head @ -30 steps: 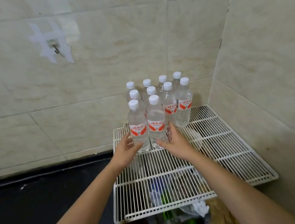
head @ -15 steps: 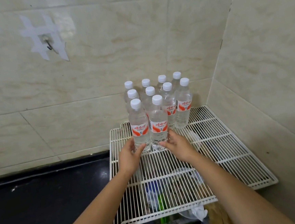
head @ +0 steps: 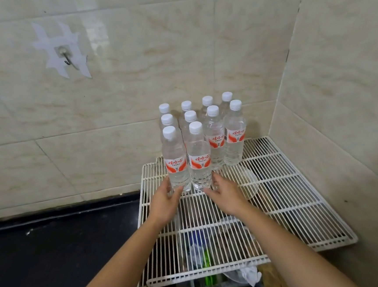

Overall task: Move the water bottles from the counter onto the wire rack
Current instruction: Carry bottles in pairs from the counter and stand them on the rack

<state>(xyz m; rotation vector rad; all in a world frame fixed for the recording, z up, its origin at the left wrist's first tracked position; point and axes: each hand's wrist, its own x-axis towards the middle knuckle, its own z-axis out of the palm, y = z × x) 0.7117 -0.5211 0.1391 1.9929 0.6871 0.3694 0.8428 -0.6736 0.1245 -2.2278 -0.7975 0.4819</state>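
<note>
Seen from the head camera: ten clear plastic water bottles with white caps (head: pixel 198 156) upright on the white wire rack (head: pixel 290 194) toward 12 o'clock, left hand (head: pixel 165 201) and right hand (head: pixel 228 195) open-fingered, touching the two front bottles' bases.

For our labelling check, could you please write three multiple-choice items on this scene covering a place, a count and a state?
1. Where do the water bottles stand?
A. on the dark counter
B. at the back of the wire rack
C. on the floor

2. How many white caps show?
A. six
B. ten
C. fourteen

3. What are the hands doing?
A. lifting a bottle
B. resting open at the two front bottles' bases
C. twisting a cap

Key: B, their bases sit on the wires; B, four, four and two by rows; B, the left hand and right hand flank the upright bottles.
</note>
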